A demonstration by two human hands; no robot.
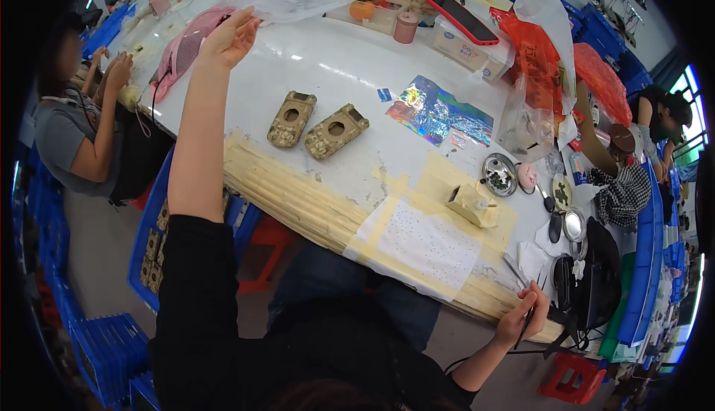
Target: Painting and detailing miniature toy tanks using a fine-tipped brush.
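My left hand is stretched far out over the table, its curled fingers at the near-left corner of a clear plastic lid. They appear to pinch it. Close to the table's front right edge, my right hand grips a pair of dark tweezers, tips pointing away from me. Two camouflage model tank hulls, each with a round hole on top, lie side by side between my arms. A speckled white cloth is taped along the front edge. Beyond it stands a tape-wrapped block.
A metal dish of small green parts sits right of the block. Iridescent foil lies mid-table. Further back are a red phone on a plastic box and red bags. More hulls fill a blue crate at left. Co-workers sit at both sides.
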